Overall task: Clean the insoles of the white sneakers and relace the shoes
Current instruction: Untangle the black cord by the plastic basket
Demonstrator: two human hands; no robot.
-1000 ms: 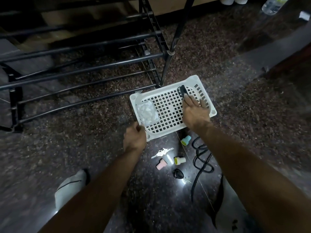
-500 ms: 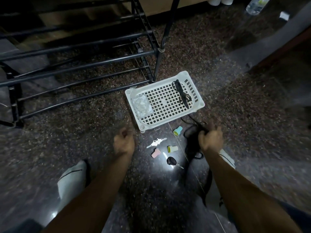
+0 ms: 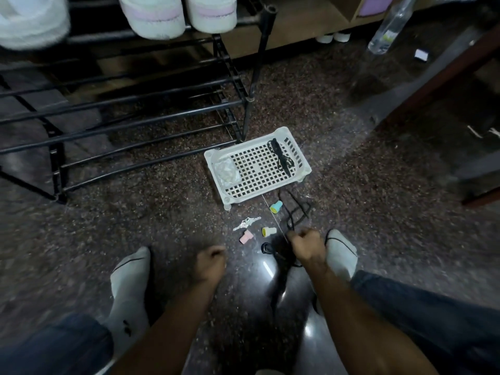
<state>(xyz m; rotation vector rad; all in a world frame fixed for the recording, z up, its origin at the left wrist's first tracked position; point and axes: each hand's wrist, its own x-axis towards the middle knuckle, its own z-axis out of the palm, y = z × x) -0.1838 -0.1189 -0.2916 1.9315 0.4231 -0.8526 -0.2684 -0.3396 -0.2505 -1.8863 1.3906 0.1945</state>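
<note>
White sneakers (image 3: 178,14) stand on the black shoe rack (image 3: 130,112) at the top left. A white plastic basket (image 3: 304,166) sits on the floor with a black lace (image 3: 281,158) and a clear packet (image 3: 226,171) inside. My right hand (image 3: 307,244) grips a second black lace (image 3: 293,217) that trails on the floor toward the basket. My left hand (image 3: 211,262) hangs in a loose fist over the floor and holds nothing.
Small items lie in front of the basket: a teal cap (image 3: 276,207), a yellow cap (image 3: 268,230), a pink cap (image 3: 246,236), a silver clip (image 3: 246,223), a black key fob (image 3: 266,248). My socked feet (image 3: 132,282) flank them. A clear bottle (image 3: 389,25) stands far right.
My right hand left the lace in the basket, took hold of the floor lace and drew back. My left hand let go of the basket rim. The view tilted up, showing the sneakers.
</note>
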